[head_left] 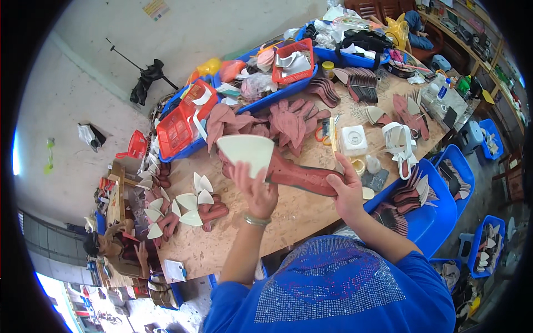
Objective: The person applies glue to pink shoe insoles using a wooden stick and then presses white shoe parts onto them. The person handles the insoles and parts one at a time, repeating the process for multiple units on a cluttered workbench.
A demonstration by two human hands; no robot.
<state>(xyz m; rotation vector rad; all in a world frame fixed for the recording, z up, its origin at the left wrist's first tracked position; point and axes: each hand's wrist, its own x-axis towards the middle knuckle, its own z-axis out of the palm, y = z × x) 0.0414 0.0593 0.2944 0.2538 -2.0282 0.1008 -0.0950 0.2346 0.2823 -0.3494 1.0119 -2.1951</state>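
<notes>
Above the wooden table point(261, 222) I hold a dark red shoe insole point(300, 176) level, its wide end towards the left. Over that wide end lies a cream-white, fan-shaped toe piece point(245, 151). My left hand point(256, 191) is closed on the insole's wide end, with its fingers against the toe piece. The narrow end is pinched between thumb and fingers of my right hand point(348, 188). Beyond the held insole, loose red insoles point(294, 119) lie heaped. On the left of the table sit more red pieces with white toe pieces point(190, 208).
Blue trays point(261, 101) with red baskets point(292, 61) line the far edge. Right of my hands stand a white square container point(353, 141) and a white strap-like item point(398, 141). Blue bins point(444, 213) of insoles stand at right. Another person point(119, 250) works at left.
</notes>
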